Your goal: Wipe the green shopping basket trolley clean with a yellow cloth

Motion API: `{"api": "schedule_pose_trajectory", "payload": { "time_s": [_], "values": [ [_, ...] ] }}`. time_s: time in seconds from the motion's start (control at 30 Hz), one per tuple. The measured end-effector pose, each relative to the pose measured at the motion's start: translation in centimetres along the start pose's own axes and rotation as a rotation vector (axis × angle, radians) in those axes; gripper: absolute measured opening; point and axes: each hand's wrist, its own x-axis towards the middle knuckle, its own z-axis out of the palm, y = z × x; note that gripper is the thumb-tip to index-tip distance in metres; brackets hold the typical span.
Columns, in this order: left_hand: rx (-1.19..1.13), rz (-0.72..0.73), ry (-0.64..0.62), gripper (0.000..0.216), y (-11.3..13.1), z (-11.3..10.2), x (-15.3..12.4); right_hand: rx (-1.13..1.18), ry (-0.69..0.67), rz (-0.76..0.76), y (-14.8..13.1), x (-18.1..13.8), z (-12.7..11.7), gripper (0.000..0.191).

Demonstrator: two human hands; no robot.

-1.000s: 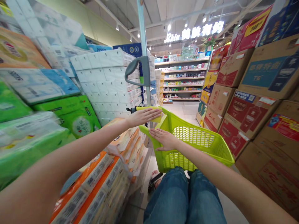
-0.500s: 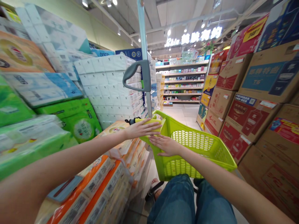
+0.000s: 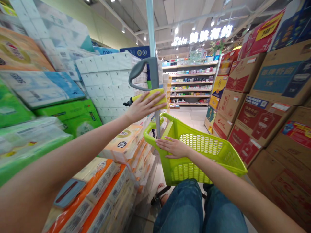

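My left hand (image 3: 142, 105) grips a yellow item (image 3: 155, 96) with a black tip, raised beside the grey pull handle (image 3: 143, 72) of a lime green shopping basket (image 3: 218, 152). The handle's pole (image 3: 153, 48) rises upright from the basket's near rim. My right hand (image 3: 173, 147) lies flat on that near rim with its fingers stretched out, holding nothing. My knees in blue jeans (image 3: 194, 207) are just below the basket.
Stacks of packaged tissue and toilet paper (image 3: 107, 81) line the left side of the aisle. Piled cardboard cartons (image 3: 267, 97) line the right. A phone (image 3: 69, 193) lies on an orange pack at lower left. Stocked shelves (image 3: 189, 82) stand at the aisle's far end.
My left hand has lifted the yellow item from the basket's rim up to the level of the grey handle. My right hand stays on the rim.
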Motion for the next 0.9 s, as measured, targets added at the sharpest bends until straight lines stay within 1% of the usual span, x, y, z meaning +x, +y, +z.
{"api": "schedule_pose_trajectory", "payload": {
  "time_s": [0.07,0.2,0.27,0.3,0.37,0.53,0.6,0.63,0.7,0.8,0.9],
  "values": [
    [0.044,0.067,-0.003,0.074,1.6,1.1,-1.0,-0.011,-0.004,-0.015,0.3,0.0,-0.3,0.085],
    [0.151,0.278,0.01,0.068,6.0,3.3,-3.9,-0.024,0.018,-0.045,0.4,0.1,-0.4,0.087],
    [0.18,0.343,0.009,0.066,7.1,3.7,-4.6,-0.023,0.027,-0.044,0.3,0.1,-0.2,0.087],
    [0.186,0.348,0.008,0.067,7.1,3.7,-4.6,-0.019,0.03,-0.038,0.2,0.1,-0.1,0.088],
    [0.188,0.304,0.007,0.071,6.0,3.2,-3.7,-0.001,0.035,-0.024,0.0,0.1,0.1,0.089],
    [0.077,0.011,0.053,0.075,0.0,0.6,0.4,0.038,0.034,0.001,-0.1,0.0,0.5,0.088],
    [0.033,-0.047,0.061,0.074,-1.3,-0.1,1.3,0.043,0.029,0.01,-0.1,0.0,0.5,0.087],
    [0.021,-0.058,0.063,0.073,-1.6,-0.2,1.4,0.044,0.029,0.015,-0.2,0.0,0.5,0.087],
    [0.006,-0.051,0.064,0.072,-1.1,0.0,1.2,0.04,0.025,0.02,-0.2,0.0,0.5,0.087],
    [-0.005,-0.012,0.058,0.074,0.8,1.1,0.0,0.038,0.024,0.013,-0.2,0.0,0.5,0.088],
    [-0.003,0.045,-0.003,0.078,2.9,2.2,-1.4,0.049,0.029,0.004,-0.1,0.1,0.5,0.091]
  ]
}}
